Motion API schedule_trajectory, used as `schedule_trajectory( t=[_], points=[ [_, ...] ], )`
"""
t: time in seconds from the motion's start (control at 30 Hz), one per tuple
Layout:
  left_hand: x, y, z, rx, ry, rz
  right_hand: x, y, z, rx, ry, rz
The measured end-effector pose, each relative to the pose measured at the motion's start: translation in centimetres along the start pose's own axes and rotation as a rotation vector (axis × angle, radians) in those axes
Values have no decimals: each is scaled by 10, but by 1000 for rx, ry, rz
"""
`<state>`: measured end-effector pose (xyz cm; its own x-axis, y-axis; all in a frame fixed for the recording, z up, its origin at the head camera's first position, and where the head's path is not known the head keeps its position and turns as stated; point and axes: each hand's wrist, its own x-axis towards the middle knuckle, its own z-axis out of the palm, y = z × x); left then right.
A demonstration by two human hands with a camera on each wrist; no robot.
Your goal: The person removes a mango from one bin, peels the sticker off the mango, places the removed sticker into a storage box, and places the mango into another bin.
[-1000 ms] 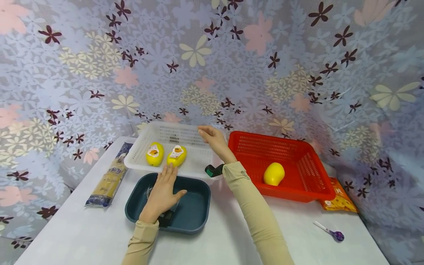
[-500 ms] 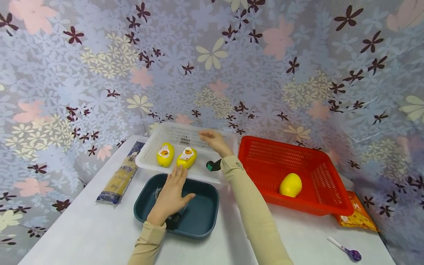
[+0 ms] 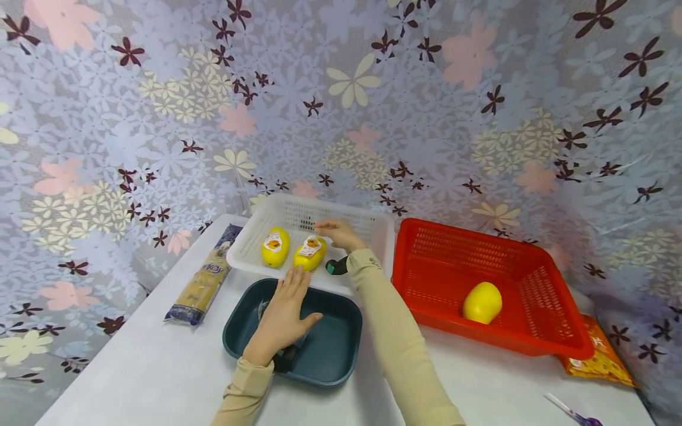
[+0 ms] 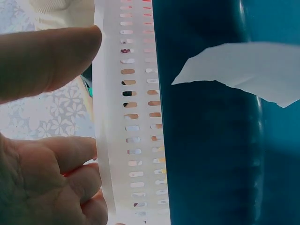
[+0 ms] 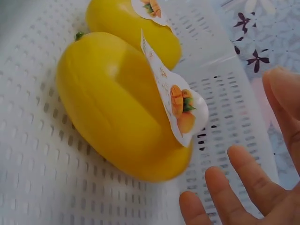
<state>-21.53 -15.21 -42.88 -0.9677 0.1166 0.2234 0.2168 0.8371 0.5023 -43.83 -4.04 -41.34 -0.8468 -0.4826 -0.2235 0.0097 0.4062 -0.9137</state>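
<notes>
Two yellow mangoes with white picture labels lie in the white perforated basket (image 3: 254,267), the left mango (image 3: 275,248) upright in the head view and the right mango (image 3: 309,254) tilted beside it. My right hand (image 3: 341,235) is over this basket, fingers spread just beside the right mango and apart from it, as the right wrist view shows. My left hand (image 3: 285,316) extends over the dark teal tub (image 3: 334,381), fingers straight, fingertips at the basket's front rim. In the left wrist view the left thumb (image 4: 51,61) lies beside that rim.
A red basket (image 3: 479,236) with one yellow mango (image 3: 482,303) stands to the right. An orange snack bag (image 3: 602,358) sticks out behind it, and a lollipop (image 3: 575,411) lies in front. A pasta packet (image 3: 205,284) lies at the left. Something clear lies in the tub.
My right hand has come down and left, closer to the right mango. My left hand stays at the basket's rim. The head view has turned, so the scene shifts rightward.
</notes>
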Motion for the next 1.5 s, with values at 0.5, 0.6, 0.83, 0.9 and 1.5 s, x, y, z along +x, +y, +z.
schedule_trajectory(
  t=[0.5, 0.6, 0.83, 0.9, 1.5],
  points=[
    [2, -4, 8, 43, 20, 11, 15, 20, 23, -286, -71, -21],
    [4, -4, 5, 48, 21, 14, 18, 19, 24, -334, -102, -40],
    [3, -4, 4, 50, 14, 12, 18, 15, 28, -305, -212, 15],
    [3, -4, 4, 50, 20, 12, 17, 12, 30, -299, -234, 33],
    [3, 1, 5, 28, 13, -8, 5, 1, 24, -375, -157, -39]
  ],
)
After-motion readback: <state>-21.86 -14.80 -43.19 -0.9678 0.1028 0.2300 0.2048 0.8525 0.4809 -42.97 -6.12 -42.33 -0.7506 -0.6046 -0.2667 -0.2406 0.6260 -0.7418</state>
